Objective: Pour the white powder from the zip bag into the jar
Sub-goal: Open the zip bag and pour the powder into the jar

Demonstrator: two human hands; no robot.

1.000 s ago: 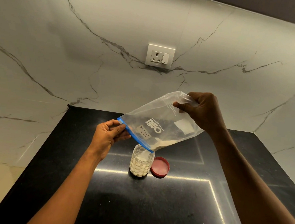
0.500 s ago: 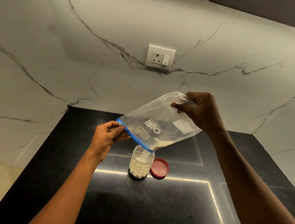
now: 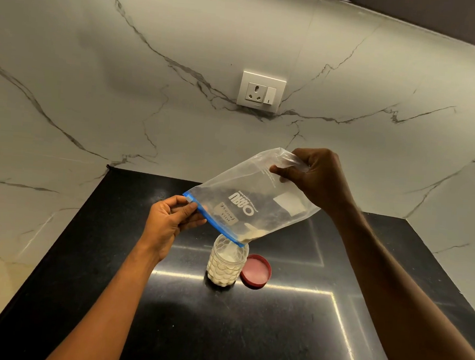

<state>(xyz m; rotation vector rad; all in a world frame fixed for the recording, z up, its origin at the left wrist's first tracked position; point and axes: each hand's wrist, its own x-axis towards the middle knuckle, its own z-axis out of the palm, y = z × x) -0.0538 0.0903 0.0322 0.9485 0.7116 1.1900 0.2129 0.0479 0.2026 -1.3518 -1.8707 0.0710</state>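
A clear zip bag (image 3: 253,198) with a blue zip strip hangs tilted, mouth down, over a clear patterned jar (image 3: 226,267) on the black counter. My left hand (image 3: 170,223) pinches the zip edge at the bag's lower left corner. My right hand (image 3: 318,180) grips the bag's raised bottom corner. A small heap of white powder (image 3: 252,235) sits in the lowest corner of the bag, right above the jar's mouth. The jar is mostly full of white powder.
A red lid (image 3: 256,270) lies upside down on the counter, touching the jar's right side. The black counter (image 3: 218,334) runs back to a marble wall with a socket (image 3: 261,91). The counter's left edge (image 3: 42,264) drops off.
The bag and both hands have barely shifted. The powder heap in the bag's lower corner looks smaller.
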